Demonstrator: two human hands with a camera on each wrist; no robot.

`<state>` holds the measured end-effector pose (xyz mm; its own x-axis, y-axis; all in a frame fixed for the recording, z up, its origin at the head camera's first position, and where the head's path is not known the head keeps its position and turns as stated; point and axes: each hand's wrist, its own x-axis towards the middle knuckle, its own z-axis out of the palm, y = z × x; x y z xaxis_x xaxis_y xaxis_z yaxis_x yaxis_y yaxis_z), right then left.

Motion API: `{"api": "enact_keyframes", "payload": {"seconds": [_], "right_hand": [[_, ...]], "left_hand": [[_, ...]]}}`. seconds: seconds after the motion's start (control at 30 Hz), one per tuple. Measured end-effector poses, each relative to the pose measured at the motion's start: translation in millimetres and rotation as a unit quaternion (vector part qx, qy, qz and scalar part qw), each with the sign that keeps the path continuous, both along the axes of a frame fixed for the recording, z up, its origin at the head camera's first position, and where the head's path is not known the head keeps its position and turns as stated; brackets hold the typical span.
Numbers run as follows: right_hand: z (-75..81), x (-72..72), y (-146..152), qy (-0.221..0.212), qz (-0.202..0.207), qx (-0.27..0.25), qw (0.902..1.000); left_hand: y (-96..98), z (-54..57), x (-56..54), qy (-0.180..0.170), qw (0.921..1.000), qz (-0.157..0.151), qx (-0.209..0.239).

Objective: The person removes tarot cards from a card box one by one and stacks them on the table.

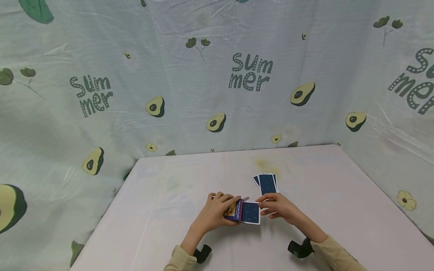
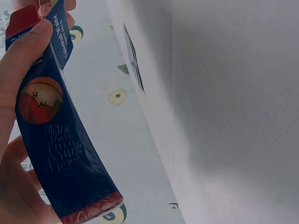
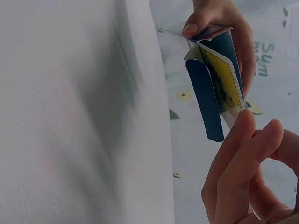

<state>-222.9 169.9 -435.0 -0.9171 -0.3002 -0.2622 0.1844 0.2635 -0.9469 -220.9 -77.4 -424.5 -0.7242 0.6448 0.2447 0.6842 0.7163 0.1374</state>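
My left hand (image 1: 217, 211) grips a blue card box (image 1: 238, 210) printed with "Universal Waite", its thumb lying along the side in the left wrist view. A face in a round orange picture marks the box side (image 2: 70, 154). From the box's open end sticks a tarot card (image 1: 250, 213), dark blue back up. My right hand (image 1: 279, 206) pinches the card's outer end with its fingertips. Seen from below in the right wrist view, the card's yellow picture side (image 3: 222, 74) shows beside a hanging blue box flap (image 3: 204, 100). Cards deeper inside are hidden.
Several blue-backed cards (image 1: 268, 183) lie slightly fanned on the white table (image 1: 190, 177), just beyond my right hand. Patterned cloth (image 1: 190, 82) with avocados hangs behind and beside the table. A black wrist device (image 1: 300, 249) sits under the right wrist, another (image 1: 203, 254) under the left.
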Motion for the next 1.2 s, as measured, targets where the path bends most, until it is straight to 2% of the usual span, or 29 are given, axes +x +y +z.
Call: {"api": "enact_keyframes", "payload": {"seconds": [0.5, 0.83, 1.2], "right_hand": [[1.6, 1.4, -4, -0.007, -0.006, 0.005, 0.9999], [5.1, 2.9, 6, -0.012, -0.004, 0.019, 0.9997], [8.6, 2.3, 23, -0.013, 0.012, 0.024, 0.9996]], "left_hand": [[-1.9, 1.9, 2.0, -0.005, 1.0, 0.002, -0.003], [-3.8, 1.1, 2.2, -0.002, 1.0, 0.004, -0.001], [-6.8, -0.2, -0.8, 0.022, 0.9998, 0.0, -0.001]]}}
